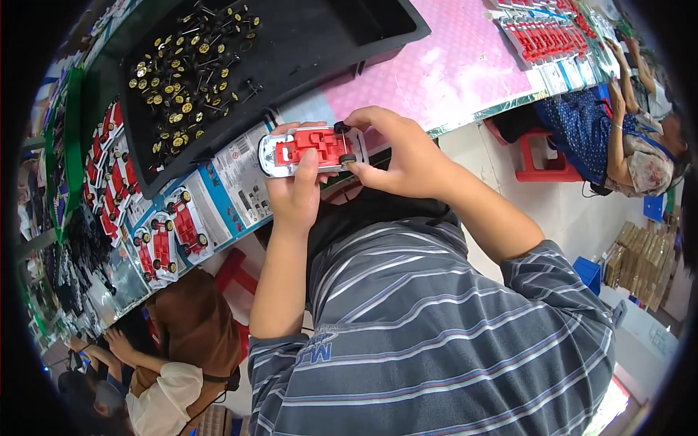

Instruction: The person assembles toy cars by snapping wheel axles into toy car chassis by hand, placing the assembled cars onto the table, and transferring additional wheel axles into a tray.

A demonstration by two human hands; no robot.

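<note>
Just in front of the wearer's striped shirt (429,327), over the near edge of the tabletop (465,65), both hands are closed on an upturned toy car (314,147). The left hand (292,200) cradles it, fingers beneath and thumb laid on the underside; the right hand (407,156) grips its right end, forefinger and thumb at the two black wheels (348,158) there.

The car's underside is a bright red, moulded piece with raised blocks and recesses, framed by a smooth, glossy silver-white shell with rounded ends.

Just beyond stands a large black tray (313,47), shallow and straight-walled, with a dull plastic look. Wheel sets (187,91) lie jumbled in its left part: round black tyres, yellow spoked hubs, thin straight axles.

Left of the tray, more red-and-white cars (109,178) lie crowded together, and a few wheeled cars (187,224) rest upside down beside flat, printed cards (242,167). A green container (70,138) stands farther left; its contents are too blurred to tell.

To the right, the tabletop has a shiny pink covering, and rows of red-and-white parts (545,38) lie at its far end.
</note>
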